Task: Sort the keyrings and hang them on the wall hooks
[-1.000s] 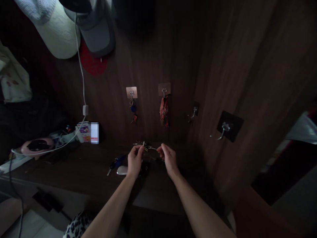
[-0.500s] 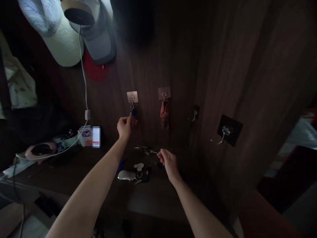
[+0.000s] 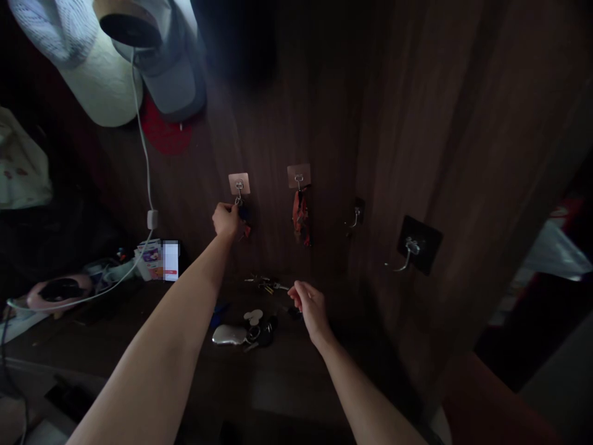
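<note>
My left hand is closed in a pinch at the top of a bunch of keys with blue and red parts. The bunch is at a metal hook on a square adhesive plate, partly covered by my fingers. Lower on the right, my right hand has curled fingers over the shelf; whatever they hold is hidden. A loose bunch of keys lies just left of its fingertips. Nearer me lies a key ring with a silvery, rounded fob, pale discs and a black fob.
A red, tangled hanging item is on the second hook. Two more hooks stick out on the right. Caps and a white cable hang on the left, above a lit phone and small boxes on the shelf.
My left hand has moved up along the hanging keys, closer to the hook. My right hand stays beside the loose keys. The whole view has shifted slightly, with things moving left.
</note>
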The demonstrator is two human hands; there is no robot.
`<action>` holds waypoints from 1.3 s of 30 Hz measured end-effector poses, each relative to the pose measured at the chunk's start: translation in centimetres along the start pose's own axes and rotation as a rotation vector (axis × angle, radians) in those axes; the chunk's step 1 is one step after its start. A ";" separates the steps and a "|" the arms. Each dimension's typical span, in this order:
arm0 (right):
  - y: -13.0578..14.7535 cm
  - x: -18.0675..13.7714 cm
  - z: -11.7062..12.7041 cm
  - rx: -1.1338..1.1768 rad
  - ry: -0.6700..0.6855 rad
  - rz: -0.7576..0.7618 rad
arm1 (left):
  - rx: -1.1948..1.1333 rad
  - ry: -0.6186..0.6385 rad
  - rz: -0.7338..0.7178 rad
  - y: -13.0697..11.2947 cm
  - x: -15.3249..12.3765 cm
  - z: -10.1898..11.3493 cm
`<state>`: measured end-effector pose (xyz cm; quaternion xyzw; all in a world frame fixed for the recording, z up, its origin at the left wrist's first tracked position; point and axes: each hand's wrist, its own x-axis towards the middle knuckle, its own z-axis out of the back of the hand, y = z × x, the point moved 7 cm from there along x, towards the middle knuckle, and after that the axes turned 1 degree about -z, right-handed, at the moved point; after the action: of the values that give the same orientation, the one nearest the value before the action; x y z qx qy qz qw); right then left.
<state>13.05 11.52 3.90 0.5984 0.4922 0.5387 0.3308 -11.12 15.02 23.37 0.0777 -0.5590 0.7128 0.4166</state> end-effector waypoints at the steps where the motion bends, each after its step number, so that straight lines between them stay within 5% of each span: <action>1: 0.0 0.0 0.0 0.000 -0.002 0.000 | -0.004 0.003 0.004 0.2 -0.2 -0.1; 19: -0.1 0.1 0.1 0.007 -0.004 0.008 | -0.036 0.180 0.104 5.6 -2.9 -2.1; 29: -0.2 0.2 0.1 0.001 -0.020 -0.007 | -0.182 0.261 0.174 10.3 -7.6 -2.2; 39: 0.5 -0.1 0.6 -0.041 -0.057 0.010 | -0.617 0.318 0.289 11.8 -15.5 -3.0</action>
<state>13.74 11.36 4.17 0.6092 0.4685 0.5329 0.3541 -8.17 9.39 4.70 -0.2430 -0.6810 0.5653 0.3971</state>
